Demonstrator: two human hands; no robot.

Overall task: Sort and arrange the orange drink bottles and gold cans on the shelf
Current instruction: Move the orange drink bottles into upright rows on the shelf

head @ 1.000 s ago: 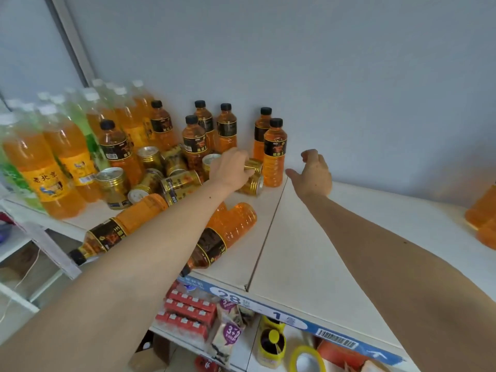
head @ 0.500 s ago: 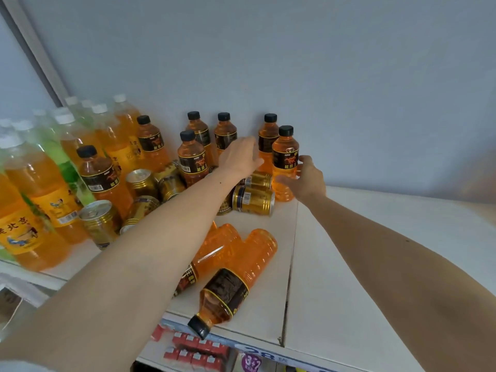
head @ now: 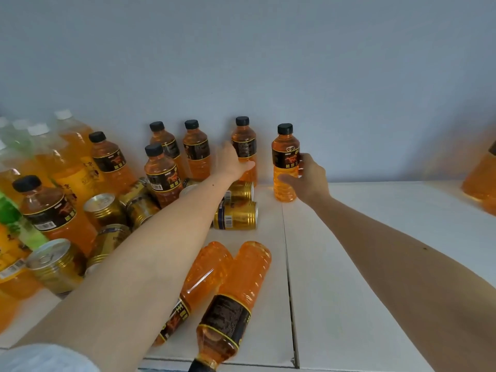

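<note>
Several small orange drink bottles with black caps stand along the back wall. My right hand [head: 307, 178] grips the rightmost upright bottle [head: 285, 162] around its middle. My left hand [head: 233, 163] wraps around the lower part of the back bottle [head: 243, 142] just left of it. Two gold cans [head: 236, 217] lie on their sides under my left wrist. Two more orange bottles [head: 236, 296] lie flat near the shelf's front edge. Several gold cans [head: 103, 209] crowd the left side, some upright, some tipped.
Large orange and green soda bottles [head: 61, 157] with white caps fill the far left. The white shelf [head: 375, 237] stretches to the right, with a seam down its middle. Part of a big orange bottle [head: 483, 175] shows at the right edge.
My right hand closed around the rightmost bottle, which now stands apart to the right. My left hand left the lying cans and reached to the back bottle. The view moved closer.
</note>
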